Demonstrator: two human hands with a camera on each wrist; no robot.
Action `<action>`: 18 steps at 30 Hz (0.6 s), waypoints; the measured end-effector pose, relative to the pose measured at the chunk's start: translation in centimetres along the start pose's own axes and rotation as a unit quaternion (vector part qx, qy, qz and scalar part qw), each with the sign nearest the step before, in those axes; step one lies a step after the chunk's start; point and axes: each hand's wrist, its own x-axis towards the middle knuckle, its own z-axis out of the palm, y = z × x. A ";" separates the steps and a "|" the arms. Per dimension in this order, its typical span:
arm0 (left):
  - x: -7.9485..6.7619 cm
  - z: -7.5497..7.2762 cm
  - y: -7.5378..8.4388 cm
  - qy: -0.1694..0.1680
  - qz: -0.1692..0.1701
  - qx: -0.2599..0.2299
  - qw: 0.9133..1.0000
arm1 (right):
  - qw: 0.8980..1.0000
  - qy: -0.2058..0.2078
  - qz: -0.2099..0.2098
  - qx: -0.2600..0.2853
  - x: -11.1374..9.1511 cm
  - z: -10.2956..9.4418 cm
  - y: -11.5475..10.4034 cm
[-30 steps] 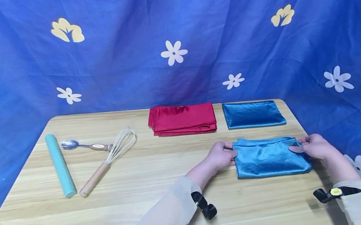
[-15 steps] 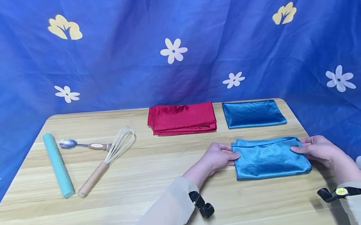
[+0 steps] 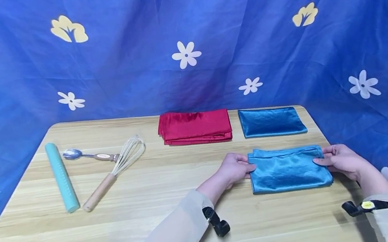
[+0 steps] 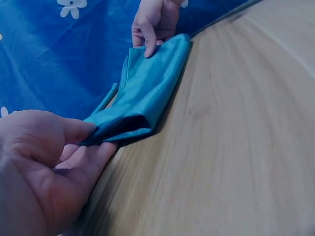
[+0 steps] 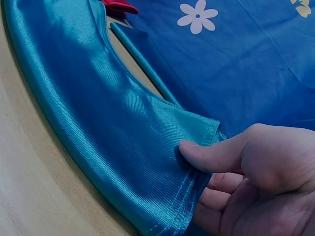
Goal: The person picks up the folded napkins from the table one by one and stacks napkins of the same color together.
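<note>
A folded light-blue satin cloth (image 3: pixel 288 170) lies at the right of the table, its layers stacked into a rectangle. My left hand (image 3: pixel 234 169) pinches its left edge, thumb on top and fingers beneath, as the left wrist view shows with the cloth's end (image 4: pixel 123 129) gaping between layers. At the opposite edge my right hand (image 3: pixel 341 161) pinches the cloth, thumb (image 5: pixel 204 155) pressed on the upper face and fingers under the stitched hem. Just behind it lies a folded dark-blue cloth (image 3: pixel 272 122), apart from both hands.
A folded red cloth (image 3: pixel 196 127) sits at the table's back edge, left of the dark-blue one. On the left lie a turquoise cylinder (image 3: pixel 62 177), a spoon (image 3: pixel 90 155) and a whisk (image 3: pixel 113 174). A blue flowered curtain (image 3: pixel 138 50) hangs behind the wooden table (image 3: pixel 149 224).
Both hands stay at the cloth's two ends. The cloth has barely shifted; the left thumb reaches slightly further over its edge than one second ago. The view has moved a little.
</note>
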 end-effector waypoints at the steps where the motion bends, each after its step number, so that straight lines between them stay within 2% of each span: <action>1: 0.0 0.0 0.0 0.002 0.001 -0.001 1.000 | 1.000 0.001 0.000 0.002 0.0 0.0 -0.1; 18: -1.1 0.2 0.8 0.006 0.008 0.015 1.000 | 0.999 -0.027 -0.024 0.017 -0.3 -0.2 -0.8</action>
